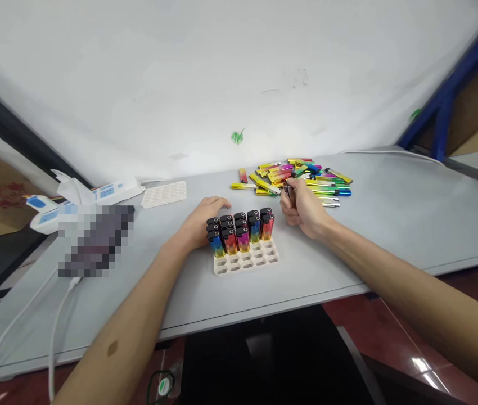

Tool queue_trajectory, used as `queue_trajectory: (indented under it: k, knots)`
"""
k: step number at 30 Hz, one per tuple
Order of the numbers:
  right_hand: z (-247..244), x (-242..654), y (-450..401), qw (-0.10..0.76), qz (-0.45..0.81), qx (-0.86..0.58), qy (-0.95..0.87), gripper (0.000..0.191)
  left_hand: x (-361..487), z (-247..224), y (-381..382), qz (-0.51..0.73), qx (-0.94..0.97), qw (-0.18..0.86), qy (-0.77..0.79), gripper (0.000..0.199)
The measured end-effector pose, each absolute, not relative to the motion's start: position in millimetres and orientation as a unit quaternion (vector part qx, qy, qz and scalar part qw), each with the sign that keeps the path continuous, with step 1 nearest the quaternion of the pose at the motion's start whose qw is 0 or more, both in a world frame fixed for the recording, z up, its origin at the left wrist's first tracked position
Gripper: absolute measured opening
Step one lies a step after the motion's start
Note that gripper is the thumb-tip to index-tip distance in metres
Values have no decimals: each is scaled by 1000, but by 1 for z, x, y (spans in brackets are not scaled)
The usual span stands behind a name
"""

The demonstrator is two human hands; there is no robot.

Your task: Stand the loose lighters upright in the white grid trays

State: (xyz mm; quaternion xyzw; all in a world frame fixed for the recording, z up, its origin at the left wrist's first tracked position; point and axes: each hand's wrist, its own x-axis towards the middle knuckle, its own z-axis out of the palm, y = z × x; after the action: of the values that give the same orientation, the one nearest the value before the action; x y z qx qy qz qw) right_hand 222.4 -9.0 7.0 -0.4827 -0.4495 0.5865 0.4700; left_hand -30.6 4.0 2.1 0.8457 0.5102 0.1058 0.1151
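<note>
On the smooth grey table (180,306), a pale, matte tray (246,266) is sitting in front of the person, its slab pierced by rows of oval holes. Glossy upright lighters (243,241) are filling its far rows, their metallic bodies shading from blue, red or pink into gold beneath rounded black tops, while the holes in the near rows are standing open. The left hand (203,221) is resting just beside the tray's far left corner with fingers loosely bent; the lighters are hiding part of it, so I cannot tell whether it is gripping the tray. The right hand (300,207) is closing its thumb and fingers around a dark-ended lighter (289,193), mostly concealed in the fist, to the right of the tray and at the near edge of the heap (279,175). That heap is lying loose near the white wall (180,84), its slim, shiny bodies crossing in yellow, green, pink, blue and silver. Farther left, a second tray (164,194) is lying flat, its holes showing, near a white plastic power strip (117,191) with blue sockets.
</note>
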Motion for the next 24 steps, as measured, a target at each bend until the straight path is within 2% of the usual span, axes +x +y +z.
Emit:
queue_trajectory:
  k: [5, 13, 20, 24]
  knots:
    - [8, 224, -9, 492, 584, -483, -428, 53, -30, 2, 3, 111, 845, 114, 510, 45]
    - [10, 222, -10, 498, 583, -482, -424, 60, -31, 1, 4, 102, 847, 112, 510, 48]
    - [5, 223, -9, 493, 578, -488, -431, 50, -30, 2, 4, 105, 845, 113, 512, 48]
    - [5, 224, -8, 490, 572, -493, -435, 51, -29, 2, 3, 99, 846, 115, 512, 49]
